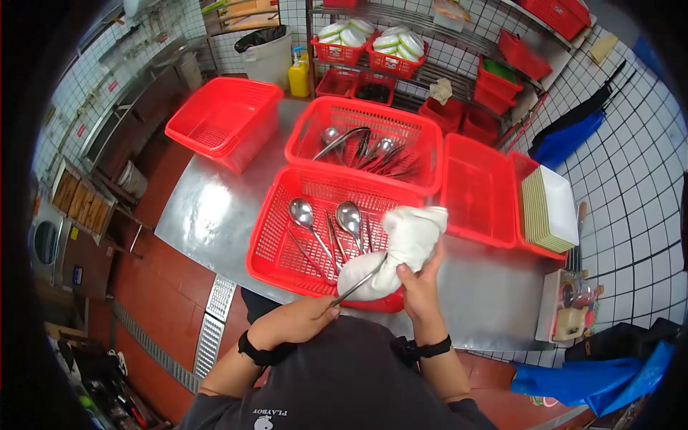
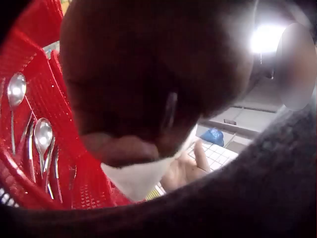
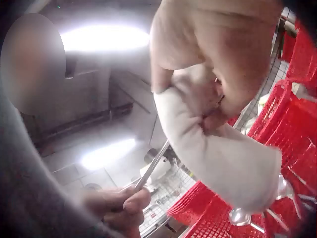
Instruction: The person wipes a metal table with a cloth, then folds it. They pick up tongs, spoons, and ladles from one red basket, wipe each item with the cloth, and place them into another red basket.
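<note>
My left hand pinches the bare end of a slim metal utensil's handle over the front edge of a perforated red basket. The utensil's other end is hidden in a white cloth, so I cannot tell its exact kind. With my right hand I grip the bunched cloth around it; in the right wrist view the cloth drapes down from the fingers. Inside the basket lie a large round spoon, a second spoon and several slim metal utensils.
Behind stands another red basket with a pile of metal utensils. Stacked red baskets sit at the left of the steel table. To the right are a red tub and a stack of white-and-green trays.
</note>
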Motion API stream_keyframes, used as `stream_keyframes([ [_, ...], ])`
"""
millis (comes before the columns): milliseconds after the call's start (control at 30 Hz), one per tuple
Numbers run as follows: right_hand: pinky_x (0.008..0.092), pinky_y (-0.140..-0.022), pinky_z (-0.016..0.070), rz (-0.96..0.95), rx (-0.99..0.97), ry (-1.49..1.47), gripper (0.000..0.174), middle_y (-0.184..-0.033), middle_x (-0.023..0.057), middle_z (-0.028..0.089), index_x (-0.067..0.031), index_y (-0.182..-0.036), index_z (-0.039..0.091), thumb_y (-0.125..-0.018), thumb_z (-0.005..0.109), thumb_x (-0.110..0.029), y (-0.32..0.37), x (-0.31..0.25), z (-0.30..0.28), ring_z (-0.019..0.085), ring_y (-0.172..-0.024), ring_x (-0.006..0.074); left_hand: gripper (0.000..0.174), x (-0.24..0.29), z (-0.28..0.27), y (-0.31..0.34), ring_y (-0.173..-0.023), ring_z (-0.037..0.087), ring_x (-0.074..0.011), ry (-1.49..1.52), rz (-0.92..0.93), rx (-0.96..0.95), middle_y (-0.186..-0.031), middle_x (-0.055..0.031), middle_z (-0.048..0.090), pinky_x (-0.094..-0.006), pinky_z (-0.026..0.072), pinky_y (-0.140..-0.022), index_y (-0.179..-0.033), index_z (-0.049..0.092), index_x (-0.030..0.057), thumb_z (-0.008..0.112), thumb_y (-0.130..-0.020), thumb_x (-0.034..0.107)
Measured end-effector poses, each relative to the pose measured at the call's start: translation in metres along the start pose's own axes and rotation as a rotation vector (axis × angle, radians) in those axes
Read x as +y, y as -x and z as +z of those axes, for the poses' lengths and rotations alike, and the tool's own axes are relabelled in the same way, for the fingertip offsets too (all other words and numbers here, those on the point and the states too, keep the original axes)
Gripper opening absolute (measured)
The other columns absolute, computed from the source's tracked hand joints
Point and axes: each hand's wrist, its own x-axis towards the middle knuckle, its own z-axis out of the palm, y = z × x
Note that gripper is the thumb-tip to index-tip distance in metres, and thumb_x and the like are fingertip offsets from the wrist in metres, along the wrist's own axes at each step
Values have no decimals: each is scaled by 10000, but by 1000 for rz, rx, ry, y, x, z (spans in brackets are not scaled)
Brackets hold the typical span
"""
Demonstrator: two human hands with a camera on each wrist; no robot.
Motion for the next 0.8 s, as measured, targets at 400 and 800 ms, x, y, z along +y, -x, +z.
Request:
stream_keyframes([
  [400,406,-908,537,226,49,-314,533,-1219,109,559,-37,-1345,427,-867,636,-149,9,-5,-12,618,-1039,246,320,18,-1,12,-820,613,-445,-175,-119,-115,-840,-257,623,-502,467,-728,-1062,513,18,407,-1022,318],
  [800,464,-1054,417,371,-291,-682,581,-1299,132,515,-74,-1346,458,-861,690,-295,15,19,-17,513,-1219,292,259,-2,7,12,-834,622,-414,-169,-2,-89,-862,-221,631,-490,472,-736,-1075,526,49,430,-1008,279],
])
